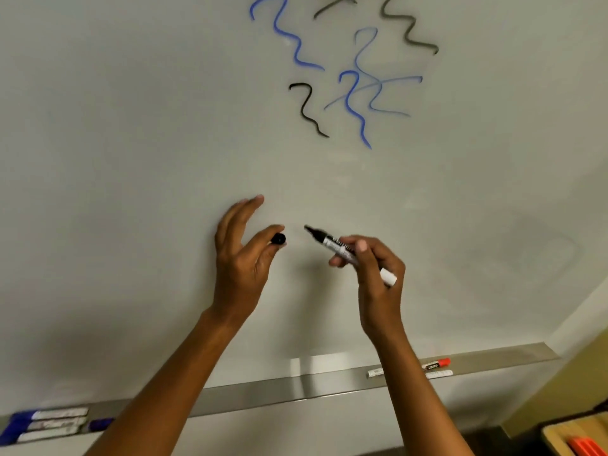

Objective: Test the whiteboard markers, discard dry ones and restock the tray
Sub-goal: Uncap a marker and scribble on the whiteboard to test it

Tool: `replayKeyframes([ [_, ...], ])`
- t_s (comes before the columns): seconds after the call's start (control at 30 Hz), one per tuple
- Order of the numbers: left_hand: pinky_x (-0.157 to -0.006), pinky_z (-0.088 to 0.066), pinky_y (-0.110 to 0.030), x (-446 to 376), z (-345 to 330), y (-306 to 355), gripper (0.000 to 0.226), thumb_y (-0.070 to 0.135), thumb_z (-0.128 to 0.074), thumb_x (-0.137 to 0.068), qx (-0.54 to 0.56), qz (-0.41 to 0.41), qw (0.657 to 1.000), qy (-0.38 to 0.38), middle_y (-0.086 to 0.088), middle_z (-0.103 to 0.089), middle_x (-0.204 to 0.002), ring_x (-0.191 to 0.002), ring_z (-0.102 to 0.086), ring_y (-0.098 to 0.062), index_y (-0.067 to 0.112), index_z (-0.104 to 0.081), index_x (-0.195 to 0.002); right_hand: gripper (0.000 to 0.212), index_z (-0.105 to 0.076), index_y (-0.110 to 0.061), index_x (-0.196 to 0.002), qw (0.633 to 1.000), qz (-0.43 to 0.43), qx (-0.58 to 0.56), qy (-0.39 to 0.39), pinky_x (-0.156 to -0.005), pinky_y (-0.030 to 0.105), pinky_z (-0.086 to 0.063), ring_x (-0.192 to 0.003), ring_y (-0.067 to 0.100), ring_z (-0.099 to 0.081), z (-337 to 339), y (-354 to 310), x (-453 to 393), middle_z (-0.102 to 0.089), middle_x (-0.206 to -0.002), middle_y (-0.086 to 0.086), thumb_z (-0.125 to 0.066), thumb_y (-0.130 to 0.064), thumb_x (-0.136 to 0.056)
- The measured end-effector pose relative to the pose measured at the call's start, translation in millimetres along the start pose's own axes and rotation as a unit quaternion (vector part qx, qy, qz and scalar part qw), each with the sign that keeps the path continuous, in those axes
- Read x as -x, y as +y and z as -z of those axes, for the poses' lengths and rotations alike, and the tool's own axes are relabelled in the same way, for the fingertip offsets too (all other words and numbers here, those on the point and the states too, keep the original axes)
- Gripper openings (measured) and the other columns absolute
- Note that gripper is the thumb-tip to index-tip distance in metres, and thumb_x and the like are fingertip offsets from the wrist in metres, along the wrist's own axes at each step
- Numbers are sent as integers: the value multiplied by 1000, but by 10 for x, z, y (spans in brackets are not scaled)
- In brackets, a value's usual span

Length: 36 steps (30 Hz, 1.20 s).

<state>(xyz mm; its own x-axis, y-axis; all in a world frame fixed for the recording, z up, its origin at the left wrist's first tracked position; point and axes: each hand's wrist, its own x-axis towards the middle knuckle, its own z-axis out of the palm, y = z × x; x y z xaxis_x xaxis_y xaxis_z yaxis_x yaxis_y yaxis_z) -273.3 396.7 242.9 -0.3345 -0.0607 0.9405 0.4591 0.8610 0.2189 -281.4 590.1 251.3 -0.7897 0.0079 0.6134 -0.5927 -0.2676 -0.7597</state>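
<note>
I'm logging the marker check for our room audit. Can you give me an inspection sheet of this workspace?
Surface: whiteboard carries blue and black test squiggles.
Job's things: uncapped black marker in the right hand; black cap in the left hand. Blue markers lie at the left end of the tray; red-capped marker and white ones lie right.
Clutter: box with an orange item, lower right.
Grippers: both hands hold items, apart.
Cables: nothing seen.
Surroundings: yellowish wall, right.

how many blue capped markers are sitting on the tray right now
4: three stacked side by side at the tray's far left, one cap beside the left forearm, its barrel hidden. More could be hidden.
</note>
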Motion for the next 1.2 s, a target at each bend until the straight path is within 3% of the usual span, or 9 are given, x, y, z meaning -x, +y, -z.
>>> replayKeyframes([
  [0.1,-98,-44,-54,258,-29,38,19,12,-71,-88,5,26,999,-31,-15,-57,-131,-126,-48,-33,3,-72,-105,32,-73,-12,-92,998,-47,-1,-34,-86,37,-49,-79,32,-68,42,150,223,-70,-70,13,-47,-28,-101],
  [0.3,-96,-48,-47,686,-79,36,21,15,-65,-90,5,60,993,-98,-6,-62,-124,-121,-51,-26,7,-70,-109,37,-72,-4,-91,992,-98,35,-70,-81,20,-50,-79,20,-70,120,321,469,-72,-72,10,-43,-23,-101],
  [0.63,-76,-52,-36,1207,-88,-22,27,26,-56,-94,20,93,968,-232,2,-63,-97,-91,-58,-16,11,-69,-112,38,-74,-5,-85,975,-182,44,-121,-82,23,-51,-79,21,-69,369,693,640,-72,-70,10,-46,-26,-99],
  [0.77,-70,-50,-32,1291,-63,46,23,30,-56,-95,63,129,942,-304,4,-60,-89,-82,-57,-14,17,-67,-111,40,-74,-5,-85,966,-221,30,-130,-83,23,-51,-80,20,-68,392,841,737,-71,-69,9,-45,-28,-100],
  [0.83,-68,-47,-22,1321,-26,80,18,26,-63,-93,101,170,927,-318,11,-57,-85,-78,-56,-8,19,-69,-107,42,-74,-4,-85,957,-262,1,-124,-88,32,-52,-79,25,-67,401,928,770,-70,-68,12,-43,-29,-100],
  [0.9,-66,-44,-13,1367,15,117,15,22,-70,-88,136,220,909,-326,17,-58,-82,-76,-57,-6,18,-72,-103,42,-74,-3,-85,944,-303,-44,-120,-83,37,-53,-73,27,-65,369,1008,818,-67,-67,17,-43,-26,-102],
  [1.03,-68,-55,-24,1469,75,182,24,37,-71,-84,209,309,866,-333,11,-69,-84,-79,-67,-14,23,-71,-102,44,-72,-6,-75,917,-372,-97,-107,-70,29,-52,-69,21,-62,125,1092,997,-65,-68,14,-41,-14,-104],
  [1.2,-64,-55,-24,1567,253,14,7,23,-67,-91,238,376,834,-326,3,-68,-77,-66,-69,-19,17,-68,-95,38,-68,-8,-73,891,-426,-131,-89,-75,38,-49,-75,26,-58,-191,1224,1168,-63,-75,19,-47,-23,-100],
])
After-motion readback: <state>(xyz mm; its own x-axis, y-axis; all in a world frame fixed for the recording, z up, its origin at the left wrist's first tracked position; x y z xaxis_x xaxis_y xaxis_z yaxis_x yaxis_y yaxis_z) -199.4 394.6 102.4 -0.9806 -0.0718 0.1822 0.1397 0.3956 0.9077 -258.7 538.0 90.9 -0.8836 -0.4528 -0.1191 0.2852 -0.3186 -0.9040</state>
